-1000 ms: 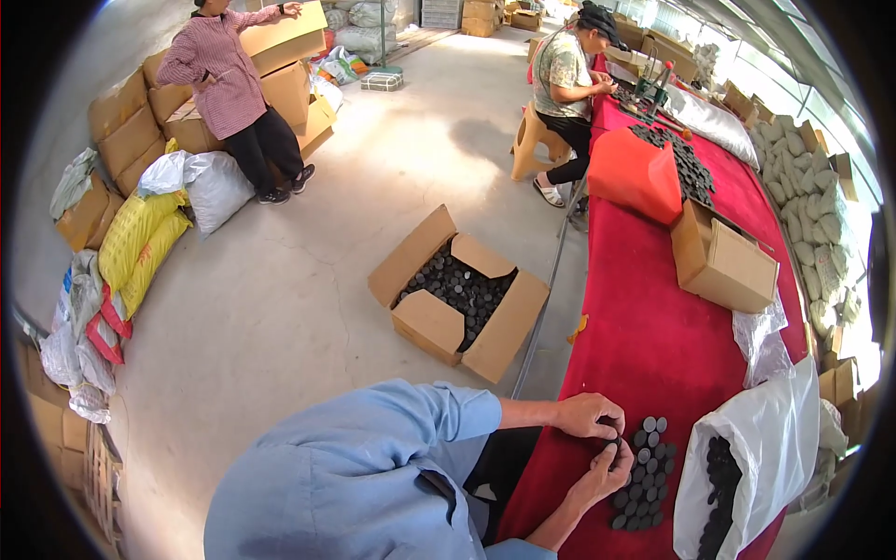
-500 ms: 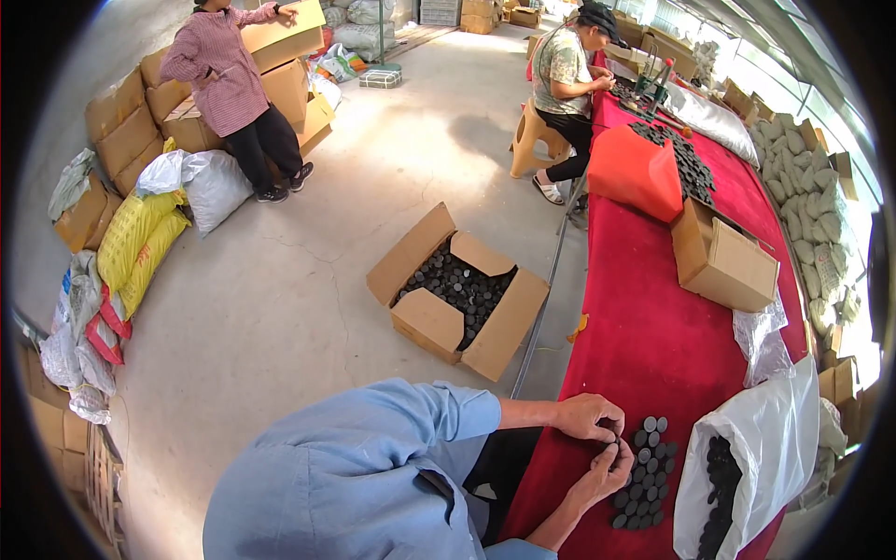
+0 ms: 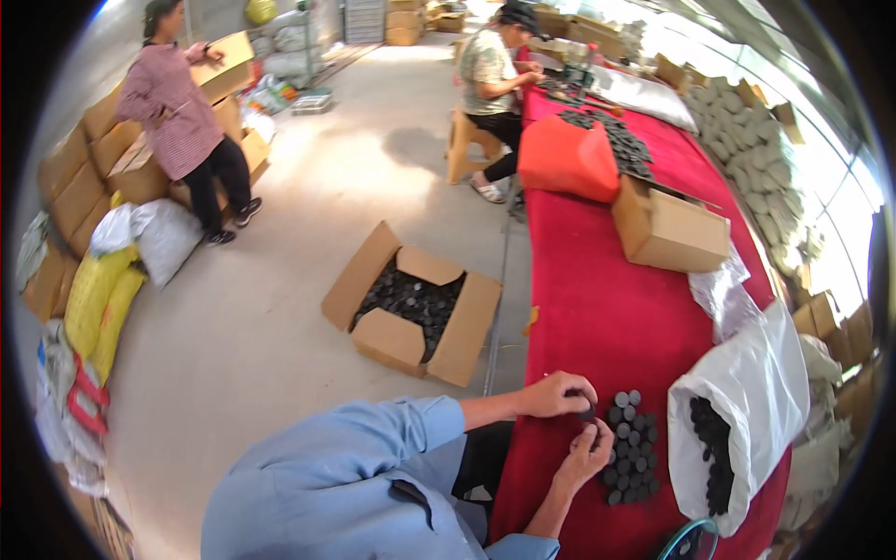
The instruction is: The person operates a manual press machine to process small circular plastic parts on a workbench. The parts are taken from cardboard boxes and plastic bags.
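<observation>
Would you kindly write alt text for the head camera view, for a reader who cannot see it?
At a red-covered table, the left hand and right hand pinch a small dark disc beside a cluster of discs and a white bag. An open cardboard box of discs sits on the floor.

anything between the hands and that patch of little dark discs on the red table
Nothing visible does. The left hand and right hand meet at the near edge of the dark discs on the red table, pinching one small dark piece between them. The white bag lies beyond the discs, not in between.
</observation>
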### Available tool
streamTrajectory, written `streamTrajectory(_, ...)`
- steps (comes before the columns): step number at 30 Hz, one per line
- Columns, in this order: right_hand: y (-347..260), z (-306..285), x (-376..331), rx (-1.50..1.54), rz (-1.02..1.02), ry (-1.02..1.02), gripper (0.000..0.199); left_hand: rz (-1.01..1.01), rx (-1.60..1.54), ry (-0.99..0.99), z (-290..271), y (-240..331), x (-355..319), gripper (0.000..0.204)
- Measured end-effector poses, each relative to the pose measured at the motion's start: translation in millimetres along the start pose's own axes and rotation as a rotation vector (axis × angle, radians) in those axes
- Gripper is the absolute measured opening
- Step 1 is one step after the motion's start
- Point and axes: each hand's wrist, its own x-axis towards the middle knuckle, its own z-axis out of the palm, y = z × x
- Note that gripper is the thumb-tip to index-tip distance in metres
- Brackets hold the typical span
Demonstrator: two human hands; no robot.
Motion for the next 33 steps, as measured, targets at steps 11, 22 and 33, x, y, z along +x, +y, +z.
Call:
streamTrajectory(11, -4.8, 0.7, -4.9, -0.018, -0.041, -0.046, 0.016, -0.206, -1.403, 0.525, -144.8, 11.1, -16.4, 0.026)
streamTrajectory(22, 2.0, 10.3, -11.6, -0.367, -0.229, -0.044, 0.012, 0.085, -0.796, 1.09, -443.4, 141.7, 1.7, 0.014)
streamTrajectory(33, 12.6, 18.8, -10.2, -0.621, -0.422, -0.016, 0.013, -0.141, -0.227, 1.036, -488.9, 177.6, 55.1, 0.086)
